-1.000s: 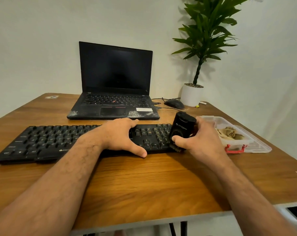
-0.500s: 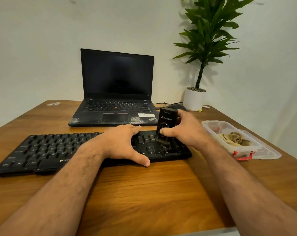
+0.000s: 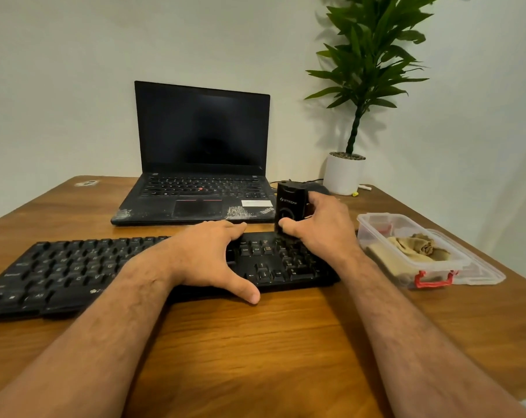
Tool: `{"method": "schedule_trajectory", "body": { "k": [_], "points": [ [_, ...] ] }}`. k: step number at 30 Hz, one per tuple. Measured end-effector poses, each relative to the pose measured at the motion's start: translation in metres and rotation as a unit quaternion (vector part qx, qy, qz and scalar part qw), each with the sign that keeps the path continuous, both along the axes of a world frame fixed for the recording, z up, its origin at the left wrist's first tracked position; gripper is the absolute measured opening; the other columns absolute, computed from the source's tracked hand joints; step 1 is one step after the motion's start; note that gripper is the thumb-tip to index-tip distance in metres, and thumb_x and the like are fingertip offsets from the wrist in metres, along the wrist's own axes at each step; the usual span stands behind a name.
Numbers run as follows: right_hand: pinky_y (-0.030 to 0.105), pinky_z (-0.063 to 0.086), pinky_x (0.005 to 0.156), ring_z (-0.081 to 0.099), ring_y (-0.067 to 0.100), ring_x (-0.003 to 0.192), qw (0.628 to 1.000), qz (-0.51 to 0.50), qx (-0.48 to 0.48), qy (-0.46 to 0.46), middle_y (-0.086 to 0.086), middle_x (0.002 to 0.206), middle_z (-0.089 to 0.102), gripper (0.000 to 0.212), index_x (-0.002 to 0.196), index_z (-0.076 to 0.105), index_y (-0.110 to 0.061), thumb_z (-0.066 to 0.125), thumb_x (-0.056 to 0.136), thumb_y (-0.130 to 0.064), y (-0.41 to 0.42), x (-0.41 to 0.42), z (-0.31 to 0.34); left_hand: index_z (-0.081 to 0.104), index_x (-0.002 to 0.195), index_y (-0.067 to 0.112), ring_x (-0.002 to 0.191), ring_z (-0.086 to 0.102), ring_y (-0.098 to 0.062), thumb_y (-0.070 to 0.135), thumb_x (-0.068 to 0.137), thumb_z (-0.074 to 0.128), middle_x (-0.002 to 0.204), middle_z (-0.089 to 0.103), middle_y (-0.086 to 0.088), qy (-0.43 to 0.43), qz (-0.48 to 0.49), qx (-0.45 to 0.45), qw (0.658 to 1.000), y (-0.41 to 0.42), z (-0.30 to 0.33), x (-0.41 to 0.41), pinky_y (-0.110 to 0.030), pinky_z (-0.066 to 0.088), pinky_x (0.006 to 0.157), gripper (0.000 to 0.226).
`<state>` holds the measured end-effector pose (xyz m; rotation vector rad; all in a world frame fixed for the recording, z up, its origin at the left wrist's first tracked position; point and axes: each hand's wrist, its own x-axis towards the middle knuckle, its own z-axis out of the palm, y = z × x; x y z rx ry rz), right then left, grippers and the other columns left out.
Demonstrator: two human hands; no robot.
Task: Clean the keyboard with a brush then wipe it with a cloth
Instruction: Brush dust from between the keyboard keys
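On a wooden worktop against a pale wall, the keyboard lies near the front edge under the left hand, fingers spread, while the right hand pinches the brush over its right end, the cloth in a tub by the right edge, a laptop and plant behind.

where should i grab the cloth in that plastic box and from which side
Pinch the bunched folds of the cloth from straight above. The plastic box is open on top with its lid lying beside it, and its walls block the sides. Judging by reach, the right hand is nearer.
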<state>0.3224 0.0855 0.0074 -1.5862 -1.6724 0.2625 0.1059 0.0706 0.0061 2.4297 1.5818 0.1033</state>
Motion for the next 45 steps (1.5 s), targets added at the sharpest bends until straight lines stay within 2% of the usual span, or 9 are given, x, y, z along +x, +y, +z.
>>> {"method": "schedule_trajectory", "body": {
  "k": [5,11,15,23,27,31,35,39,45],
  "points": [
    [0.027,0.053,0.086,0.064,0.011,0.097,0.999,-0.047,0.012,0.000,-0.005,0.111,0.072,0.046,0.121,0.066,-0.019,0.081,0.080,-0.033,0.003,0.004,-0.001,-0.003,0.159,0.032,0.149,0.021,-0.019,0.097,0.025,0.062,0.164,0.019,0.007,0.049,0.014,-0.028,0.998,-0.001,0.004,-0.011,-0.048,0.006,0.124,0.162],
    [0.015,0.043,0.069,0.060,0.004,0.089,1.000,0.011,-0.018,0.015,-0.011,0.103,0.068,0.049,0.125,0.064,-0.022,0.083,0.081,-0.030,0.001,0.002,-0.005,-0.002,0.158,0.036,0.140,0.031,-0.017,0.083,0.038,0.077,0.157,0.030,0.007,0.020,0.020,-0.031,0.999,0.001,0.002,-0.013,-0.043,0.031,0.117,0.152],
    [0.032,0.056,0.086,0.066,0.014,0.098,0.998,-0.051,0.020,0.015,-0.003,0.109,0.073,0.044,0.120,0.067,-0.019,0.081,0.079,-0.030,0.003,0.006,-0.001,-0.002,0.158,0.035,0.141,0.030,-0.018,0.079,0.044,0.081,0.158,0.029,0.006,0.009,0.019,-0.029,0.999,0.001,0.001,-0.014,-0.043,0.030,0.118,0.147],
    [0.034,0.056,0.088,0.066,0.014,0.098,0.997,-0.060,0.024,0.036,-0.003,0.109,0.071,0.046,0.122,0.065,-0.020,0.080,0.079,-0.027,0.001,0.012,0.001,0.000,0.159,0.034,0.143,0.029,-0.017,0.081,0.044,0.079,0.159,0.028,0.007,0.015,0.021,-0.015,1.000,0.000,-0.002,-0.012,-0.040,0.029,0.118,0.147],
    [0.021,0.050,0.072,0.064,0.005,0.092,0.996,0.019,-0.040,0.071,-0.012,0.102,0.068,0.048,0.121,0.062,-0.027,0.084,0.079,-0.027,-0.006,0.012,-0.004,0.000,0.158,0.035,0.150,0.017,-0.024,0.083,0.042,0.078,0.162,0.024,0.007,0.008,0.030,-0.024,0.999,0.003,-0.002,-0.011,-0.047,0.023,0.122,0.148],
    [0.031,0.054,0.087,0.064,0.016,0.107,0.997,-0.054,0.010,0.051,-0.002,0.119,0.068,0.061,0.132,0.057,-0.018,0.084,0.078,-0.029,-0.012,0.014,-0.001,0.002,0.158,0.036,0.153,0.006,-0.027,0.082,0.042,0.078,0.165,0.018,0.009,-0.002,0.036,-0.030,0.999,-0.001,-0.001,-0.011,-0.050,0.013,0.124,0.146],
    [0.016,0.042,0.069,0.059,0.000,0.093,0.996,0.032,-0.041,0.078,-0.019,0.100,0.063,0.053,0.122,0.058,-0.028,0.086,0.077,-0.027,-0.017,0.011,-0.004,0.003,0.158,0.035,0.151,0.015,-0.024,0.090,0.033,0.072,0.164,0.019,0.008,-0.007,0.036,-0.027,0.999,0.000,-0.005,-0.015,-0.050,0.020,0.122,0.153],
    [0.025,0.048,0.081,0.057,0.008,0.094,0.995,-0.062,-0.007,0.077,-0.007,0.110,0.066,0.058,0.128,0.055,-0.021,0.084,0.078,-0.026,-0.018,0.016,-0.002,0.004,0.158,0.035,0.150,0.019,-0.022,0.091,0.031,0.069,0.164,0.019,0.008,-0.011,0.034,-0.026,0.999,0.002,-0.005,-0.016,-0.049,0.024,0.121,0.154],
    [0.022,0.045,0.076,0.058,0.007,0.095,0.995,0.018,-0.059,0.080,-0.008,0.113,0.065,0.060,0.129,0.055,-0.024,0.085,0.078,-0.025,-0.021,0.008,-0.004,0.005,0.158,0.033,0.149,0.020,-0.021,0.086,0.038,0.074,0.163,0.020,0.008,-0.009,0.030,-0.024,0.999,0.002,-0.004,-0.014,-0.048,0.024,0.121,0.149]
  ]
}}
